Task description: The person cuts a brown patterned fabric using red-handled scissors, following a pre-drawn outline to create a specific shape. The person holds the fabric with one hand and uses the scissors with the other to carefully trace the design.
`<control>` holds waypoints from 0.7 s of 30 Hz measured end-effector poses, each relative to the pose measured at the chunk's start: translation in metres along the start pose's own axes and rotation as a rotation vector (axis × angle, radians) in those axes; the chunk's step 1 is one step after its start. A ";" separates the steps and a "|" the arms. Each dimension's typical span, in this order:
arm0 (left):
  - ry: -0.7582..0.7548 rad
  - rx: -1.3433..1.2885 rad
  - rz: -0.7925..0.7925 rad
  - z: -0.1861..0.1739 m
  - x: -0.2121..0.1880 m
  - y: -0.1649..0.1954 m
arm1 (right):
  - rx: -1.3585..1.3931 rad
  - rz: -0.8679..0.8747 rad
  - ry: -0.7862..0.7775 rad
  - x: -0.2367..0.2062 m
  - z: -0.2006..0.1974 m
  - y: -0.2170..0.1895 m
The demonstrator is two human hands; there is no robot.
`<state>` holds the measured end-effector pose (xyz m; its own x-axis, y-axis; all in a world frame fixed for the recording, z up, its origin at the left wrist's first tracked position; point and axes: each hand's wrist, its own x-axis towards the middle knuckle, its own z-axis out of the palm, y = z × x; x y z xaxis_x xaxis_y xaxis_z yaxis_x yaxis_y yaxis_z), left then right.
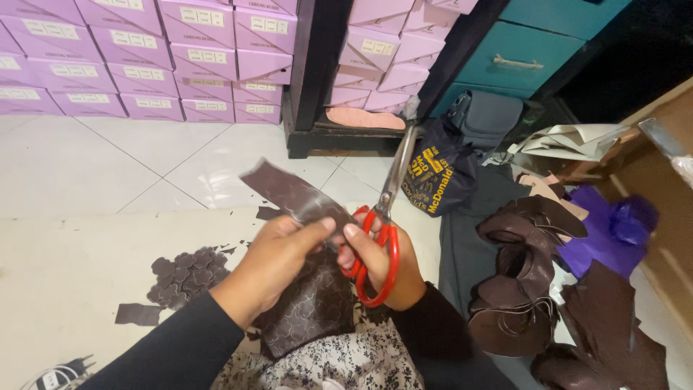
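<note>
My left hand [278, 256] pinches a strip of dark brown leather-like sheet [292, 193] that sticks up and to the left. A larger piece of the same brown sheet, marked with outlined shapes [314, 307], hangs below it over my lap. My right hand [386, 263] grips red-handled scissors [390, 209], its fingers through the loops. The long steel blades point up and away, next to the strip. Both sleeves are black.
A pile of small cut brown pieces [184, 274] lies on a cream mat [72, 267] at my left. Brown scraps [516, 289] and purple fabric [613, 227] lie on the right. Stacked purple boxes [144, 58], a dark bag [437, 173] and a teal drawer unit [516, 58] stand behind.
</note>
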<state>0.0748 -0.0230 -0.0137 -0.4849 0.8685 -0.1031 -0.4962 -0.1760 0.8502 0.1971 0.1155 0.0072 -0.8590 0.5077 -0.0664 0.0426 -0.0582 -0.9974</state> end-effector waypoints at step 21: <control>0.397 -0.033 0.151 0.003 0.003 0.017 | -0.438 0.017 -0.300 -0.006 0.008 0.014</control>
<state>0.0664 -0.0219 0.0020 -0.7904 0.5869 -0.1754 -0.4183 -0.3080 0.8545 0.1989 0.1048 -0.0065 -0.9618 0.2378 -0.1357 0.2119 0.3323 -0.9191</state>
